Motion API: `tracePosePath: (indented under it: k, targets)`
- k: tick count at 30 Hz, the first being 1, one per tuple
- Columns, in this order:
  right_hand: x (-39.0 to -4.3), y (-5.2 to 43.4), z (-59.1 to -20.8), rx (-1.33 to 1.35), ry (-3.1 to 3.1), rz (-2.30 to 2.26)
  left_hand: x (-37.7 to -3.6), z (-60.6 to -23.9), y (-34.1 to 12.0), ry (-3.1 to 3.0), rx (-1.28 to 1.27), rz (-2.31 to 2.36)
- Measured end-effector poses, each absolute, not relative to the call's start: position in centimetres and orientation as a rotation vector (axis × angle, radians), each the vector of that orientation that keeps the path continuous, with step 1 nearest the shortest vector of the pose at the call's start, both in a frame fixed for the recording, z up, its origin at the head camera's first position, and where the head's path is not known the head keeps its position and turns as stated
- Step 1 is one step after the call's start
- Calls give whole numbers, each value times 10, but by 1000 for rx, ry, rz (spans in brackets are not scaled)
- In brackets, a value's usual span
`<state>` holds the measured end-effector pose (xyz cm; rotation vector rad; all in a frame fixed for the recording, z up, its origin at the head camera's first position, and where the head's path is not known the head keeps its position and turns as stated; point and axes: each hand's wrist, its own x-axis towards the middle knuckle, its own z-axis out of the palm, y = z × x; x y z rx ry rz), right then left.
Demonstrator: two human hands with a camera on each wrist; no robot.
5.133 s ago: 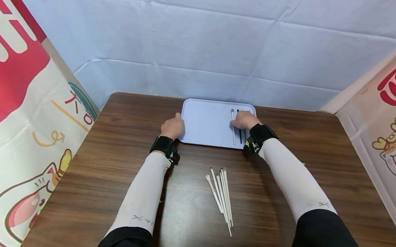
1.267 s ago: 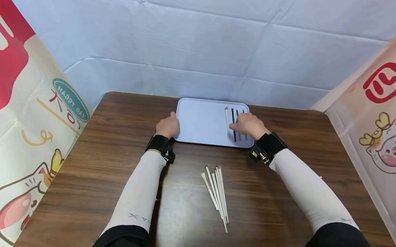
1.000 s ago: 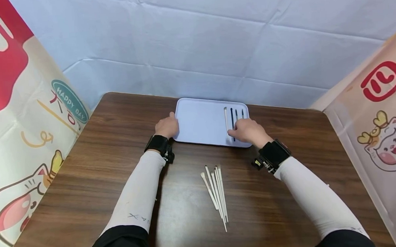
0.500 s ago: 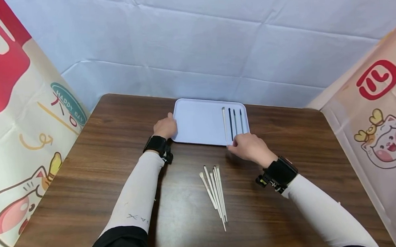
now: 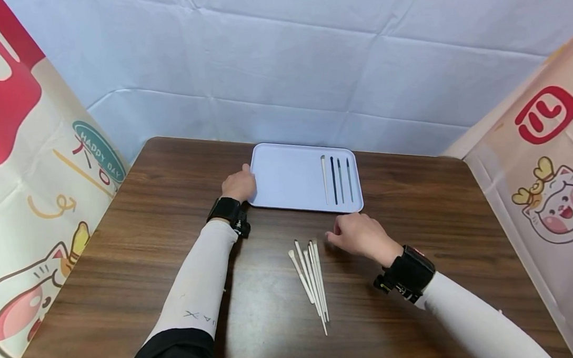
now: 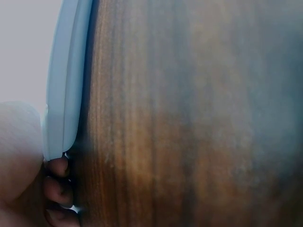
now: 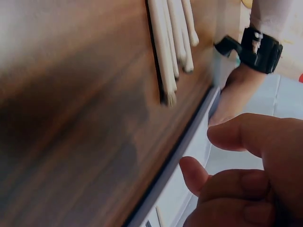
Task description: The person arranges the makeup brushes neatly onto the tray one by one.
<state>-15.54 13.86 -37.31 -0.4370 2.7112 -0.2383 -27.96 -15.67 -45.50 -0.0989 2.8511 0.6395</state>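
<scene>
My left hand (image 5: 239,185) grips the left end of a white tray (image 5: 286,179); in the left wrist view its fingers (image 6: 59,191) curl at the underside of the rim (image 6: 61,94), thumb side on top. Toward the tray's right end lie a white makeup brush (image 5: 325,183) and three dark makeup brushes (image 5: 334,182), upright side by side. My right hand (image 5: 361,237) is just in front of the tray, holding nothing, thumb and index finger apart and the other fingers loosely curled. To its left lies a loose bundle of white-handled makeup brushes (image 5: 314,283) on the table.
The brown wooden table (image 5: 185,256) ends behind the tray at a pale cloth backdrop (image 5: 283,84). Printed cloths hang on the left (image 5: 37,235) and right (image 5: 547,191). Both wrists carry black camera straps (image 5: 408,272).
My right hand has drawn back from over the tray toward the table's front, uncovering the dark brushes. My left hand stays at the tray's left end. The loose bundle lies as before.
</scene>
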Motion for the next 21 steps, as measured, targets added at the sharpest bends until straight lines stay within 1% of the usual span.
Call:
tracePosePath:
  k: [13, 21]
  targets:
    - [-125, 130, -386, -484, 2657, -223, -280, -456, -156, 2840, -108, 656]
    - [-113, 125, -396, -517, 2658, -217, -282, -458, -157, 2846, -98, 655]
